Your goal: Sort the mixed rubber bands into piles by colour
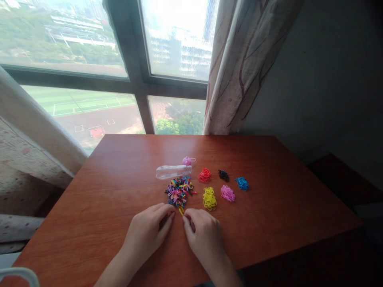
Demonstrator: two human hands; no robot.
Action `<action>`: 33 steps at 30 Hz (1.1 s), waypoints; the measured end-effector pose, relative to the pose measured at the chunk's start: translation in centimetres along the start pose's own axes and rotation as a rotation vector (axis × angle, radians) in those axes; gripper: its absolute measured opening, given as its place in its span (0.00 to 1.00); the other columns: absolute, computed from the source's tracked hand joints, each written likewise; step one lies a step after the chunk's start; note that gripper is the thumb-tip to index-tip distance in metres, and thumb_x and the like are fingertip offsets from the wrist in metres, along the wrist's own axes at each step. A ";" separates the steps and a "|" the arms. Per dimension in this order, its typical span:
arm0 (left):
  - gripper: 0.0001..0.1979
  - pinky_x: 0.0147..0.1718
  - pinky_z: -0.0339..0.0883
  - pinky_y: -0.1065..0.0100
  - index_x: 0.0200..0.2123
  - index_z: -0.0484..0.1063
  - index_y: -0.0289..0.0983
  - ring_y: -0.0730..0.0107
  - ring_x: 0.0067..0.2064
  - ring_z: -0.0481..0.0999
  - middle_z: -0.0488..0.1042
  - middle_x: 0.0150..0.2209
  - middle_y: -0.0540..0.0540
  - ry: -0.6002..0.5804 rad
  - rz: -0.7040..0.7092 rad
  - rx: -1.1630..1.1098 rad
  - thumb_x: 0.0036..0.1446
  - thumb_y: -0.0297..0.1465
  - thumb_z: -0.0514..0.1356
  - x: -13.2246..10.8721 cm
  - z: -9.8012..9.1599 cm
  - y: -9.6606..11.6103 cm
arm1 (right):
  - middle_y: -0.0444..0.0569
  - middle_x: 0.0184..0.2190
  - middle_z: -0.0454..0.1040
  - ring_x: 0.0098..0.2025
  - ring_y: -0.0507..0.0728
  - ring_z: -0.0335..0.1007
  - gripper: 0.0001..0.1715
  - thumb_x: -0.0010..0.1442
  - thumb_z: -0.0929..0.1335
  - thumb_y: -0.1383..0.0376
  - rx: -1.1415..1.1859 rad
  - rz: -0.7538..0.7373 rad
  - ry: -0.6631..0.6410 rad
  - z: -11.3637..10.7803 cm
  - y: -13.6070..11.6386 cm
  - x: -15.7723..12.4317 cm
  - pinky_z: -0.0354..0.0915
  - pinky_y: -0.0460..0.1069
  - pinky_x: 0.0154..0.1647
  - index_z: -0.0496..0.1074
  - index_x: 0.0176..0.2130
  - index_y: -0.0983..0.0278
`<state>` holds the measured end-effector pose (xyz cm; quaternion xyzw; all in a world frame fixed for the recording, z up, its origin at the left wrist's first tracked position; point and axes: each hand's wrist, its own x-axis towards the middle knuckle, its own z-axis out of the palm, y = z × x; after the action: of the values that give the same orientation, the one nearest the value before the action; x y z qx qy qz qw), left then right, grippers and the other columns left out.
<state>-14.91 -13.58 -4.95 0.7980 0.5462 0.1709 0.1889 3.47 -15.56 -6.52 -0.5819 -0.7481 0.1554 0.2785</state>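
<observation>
On the table, a mixed heap of multicoloured rubber bands (178,192) lies just beyond my hands. My right hand (204,230) is closed in a pinch at the heap's near edge, its fingertips on a yellow rubber band (181,211). Close by on the other side, my left hand (151,225) has thumb and forefinger pressed together; whatever is between them is too small to make out. Single-colour piles lie to the right: red bands (204,175), yellow bands (210,198), black bands (223,175), pink bands (228,193) and blue bands (242,183).
Behind the heap a clear plastic bottle (172,172) lies on its side, with a pink cap (187,160) by its neck end. The brown table (269,223) reaches to the window (140,85). A curtain (239,71) hangs at the back right. A white curved object (20,272) shows at lower left.
</observation>
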 end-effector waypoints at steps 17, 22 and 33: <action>0.09 0.34 0.64 0.70 0.39 0.72 0.44 0.67 0.37 0.77 0.77 0.35 0.51 -0.004 -0.004 0.018 0.65 0.31 0.52 -0.1 0.2 -0.3 | 0.44 0.27 0.75 0.27 0.53 0.70 0.10 0.66 0.63 0.64 0.059 0.110 0.235 -2.8 4.3 -0.5 0.59 0.45 0.31 0.73 0.35 0.61; 0.09 0.33 0.64 0.70 0.39 0.72 0.44 0.67 0.36 0.77 0.77 0.35 0.52 0.004 -0.001 0.016 0.64 0.31 0.52 -0.1 0.2 -0.3 | 0.44 0.25 0.74 0.25 0.53 0.69 0.12 0.67 0.63 0.63 -0.003 0.102 0.271 -3.7 5.8 -0.1 0.59 0.45 0.29 0.73 0.34 0.62; 0.09 0.32 0.64 0.70 0.38 0.73 0.43 0.67 0.36 0.78 0.78 0.34 0.51 0.013 0.006 0.026 0.64 0.31 0.52 0.0 0.1 -0.1 | 0.45 0.26 0.75 0.25 0.53 0.70 0.13 0.67 0.63 0.61 -0.026 0.099 0.290 -3.5 5.8 0.0 0.60 0.45 0.28 0.75 0.35 0.62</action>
<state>-14.94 -13.52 -5.11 0.8010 0.5470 0.1697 0.1744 10.07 -14.27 -6.94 -0.6379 -0.6725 0.0735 0.3680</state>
